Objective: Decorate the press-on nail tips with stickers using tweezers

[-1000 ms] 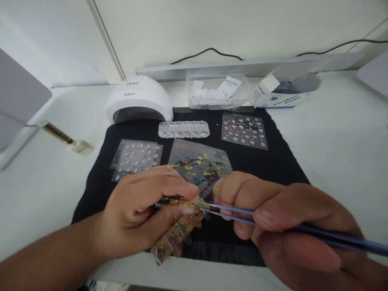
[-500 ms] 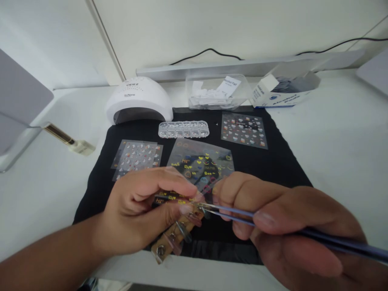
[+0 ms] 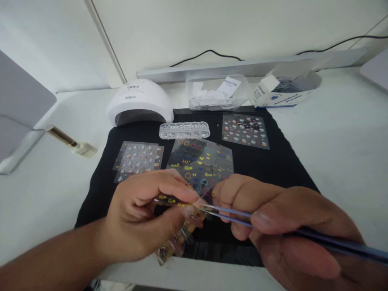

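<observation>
My left hand [image 3: 142, 218] pinches the edge of a clear sticker sheet [image 3: 209, 161] printed with yellow, pink and blue designs. Blue tweezers [image 3: 233, 214] are held in my right hand [image 3: 291, 226], and their tips meet the sheet beside my left fingertips. Below my left hand hangs a tan strip [image 3: 163, 254] bearing several glossy nail tips, partly hidden by the fingers. Whether the tweezer tips grip anything is too small to tell.
On the black mat [image 3: 281, 169] lie a clear compartment case [image 3: 184, 130] and more sticker sheets [image 3: 245, 130]. Behind are a white lamp [image 3: 141, 101], a clear tub [image 3: 218, 93] and an alcohol pad box [image 3: 281, 95]. A gold-capped bottle [image 3: 72, 141] lies at left.
The tweezer tips have shifted slightly left and up toward my left fingertips. The strip of nail tips has moved slightly right and is more blurred.
</observation>
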`<state>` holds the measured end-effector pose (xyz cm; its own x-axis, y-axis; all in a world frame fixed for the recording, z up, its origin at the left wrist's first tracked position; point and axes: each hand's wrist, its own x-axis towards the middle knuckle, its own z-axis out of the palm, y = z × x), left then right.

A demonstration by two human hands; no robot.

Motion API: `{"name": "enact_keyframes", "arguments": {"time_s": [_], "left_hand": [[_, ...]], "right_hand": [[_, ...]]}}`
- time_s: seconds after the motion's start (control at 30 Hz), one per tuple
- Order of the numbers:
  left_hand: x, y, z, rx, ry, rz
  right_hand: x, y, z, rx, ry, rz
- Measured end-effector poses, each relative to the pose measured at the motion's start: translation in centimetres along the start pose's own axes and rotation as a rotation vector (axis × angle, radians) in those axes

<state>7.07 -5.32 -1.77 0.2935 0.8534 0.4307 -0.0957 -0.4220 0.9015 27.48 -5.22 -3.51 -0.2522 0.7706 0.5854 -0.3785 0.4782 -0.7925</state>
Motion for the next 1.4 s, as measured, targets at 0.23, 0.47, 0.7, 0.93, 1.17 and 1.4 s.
{"name": "enact_keyframes", "arguments": {"time_s": [0.23,0.47,0.7,0.93,1.17,1.4], "left_hand": [[-0.05,0.06,0.0,0.026,-0.015,0.027],[-0.17,0.05,-0.09,0.003,-0.015,0.033],[-0.15,0.11,0.06,-0.009,-0.006,0.011],[-0.14,0.09,-0.07,-0.009,-0.019,0.003],[-0.1,0.36,0.04,0.009,-0.001,-0.027],[-0.52,0.35,-0.11,0.035,0.036,-0.102]], "right_hand": [[-0.07,-0.29,-0.11,-0.01,0.027,0.041],[0.34,-0.26,-0.06,-0.037,0.012,0.041],[0.37,-0.41,0.24,-0.022,0.03,0.043],[0.1,-0.43,0.51,-0.002,0.092,0.047],[0.39,-0.25,0.71,0.028,0.1,0.041],[0.42,-0.92,0.69,0.001,0.076,0.124]]}}
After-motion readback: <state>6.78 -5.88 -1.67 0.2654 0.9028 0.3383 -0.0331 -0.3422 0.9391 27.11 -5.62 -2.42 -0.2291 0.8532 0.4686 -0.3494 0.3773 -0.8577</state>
